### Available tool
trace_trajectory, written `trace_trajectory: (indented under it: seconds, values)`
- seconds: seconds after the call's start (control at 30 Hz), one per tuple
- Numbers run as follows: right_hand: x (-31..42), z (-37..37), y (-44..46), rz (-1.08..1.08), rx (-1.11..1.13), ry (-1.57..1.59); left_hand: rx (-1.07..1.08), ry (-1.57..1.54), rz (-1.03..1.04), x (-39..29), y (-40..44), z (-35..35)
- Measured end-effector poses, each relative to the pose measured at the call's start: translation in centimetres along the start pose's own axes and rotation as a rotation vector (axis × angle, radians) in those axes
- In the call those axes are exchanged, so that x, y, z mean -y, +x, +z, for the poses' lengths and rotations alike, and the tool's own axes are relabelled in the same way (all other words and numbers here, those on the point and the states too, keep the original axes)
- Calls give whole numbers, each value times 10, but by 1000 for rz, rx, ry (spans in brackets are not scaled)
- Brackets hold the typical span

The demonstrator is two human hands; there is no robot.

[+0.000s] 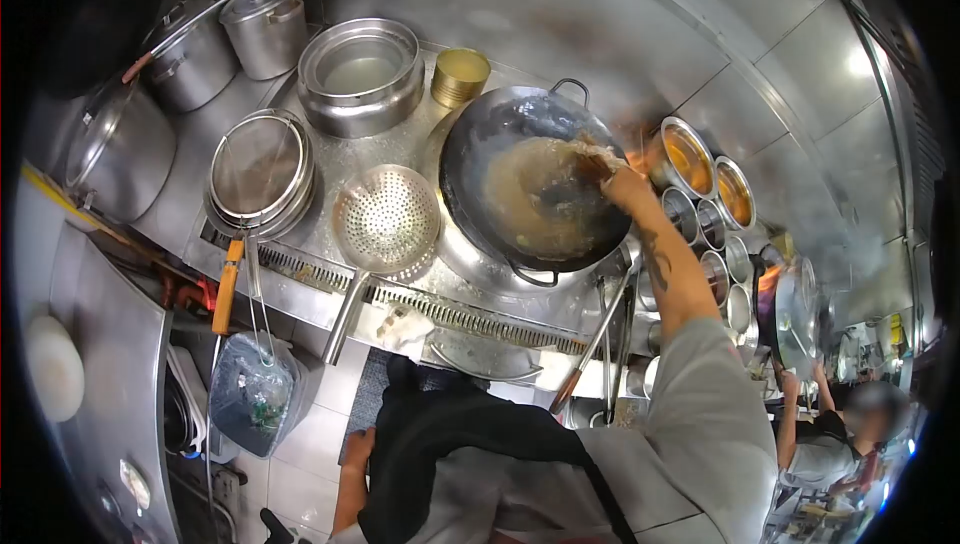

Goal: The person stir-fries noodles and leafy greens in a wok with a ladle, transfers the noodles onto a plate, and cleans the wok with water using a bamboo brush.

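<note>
A black wok with two loop handles sits on the burner, holding cloudy brownish water. My right hand reaches over the wok's right side, closed around a brown wok brush. The brush's bristles look blurred, and its lower end is hard to separate from the water. Down by my left side, beside the black apron, hangs my left hand. It is small in view and I cannot make out how its fingers are held; no object shows in it.
Left of the wok lie a perforated ladle and stacked strainers. Behind them stand a steel pot and a tin can. Flames and steel containers are on the right, with a co-worker beyond. A bin stands below.
</note>
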State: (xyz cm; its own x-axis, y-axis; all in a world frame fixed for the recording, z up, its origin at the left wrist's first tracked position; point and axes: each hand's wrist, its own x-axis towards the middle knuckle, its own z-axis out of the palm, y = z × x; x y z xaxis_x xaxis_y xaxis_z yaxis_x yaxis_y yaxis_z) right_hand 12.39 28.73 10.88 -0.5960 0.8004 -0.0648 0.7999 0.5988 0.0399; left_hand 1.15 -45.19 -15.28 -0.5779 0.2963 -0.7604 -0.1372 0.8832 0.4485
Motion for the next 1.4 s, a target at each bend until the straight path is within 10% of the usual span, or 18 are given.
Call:
trace_trajectory:
  seconds: [0.27, 0.37, 0.5, 0.67, 0.93, 1.07, 1.2, 1.4]
  values:
    - [0, -13, 27, -148, 207, -198, -64, -88, 8, 9, -17, -15]
    - [63, 7, 42, 166, 71, 181, -45, -142, -40, -17, -48, -16]
    - [40, 22, -15, -57, 79, 193, -86, 50, 303, 77, -19, 12]
    - [81, 3, 55, 77, 186, 287, -81, -223, -23, 64, -28, 18]
    - [105, 8, -37, -399, -177, -113, -48, -60, 28, 11, -24, -7]
    - [127, -5, 32, -124, 123, -178, -29, 6, 65, 16, -19, -6]
    - [147, 4, -42, -429, 80, -462, -126, 92, 295, 43, -4, 8]
    - [159, -2, 24, -212, 274, -479, -76, -26, 43, 1, -34, -7]
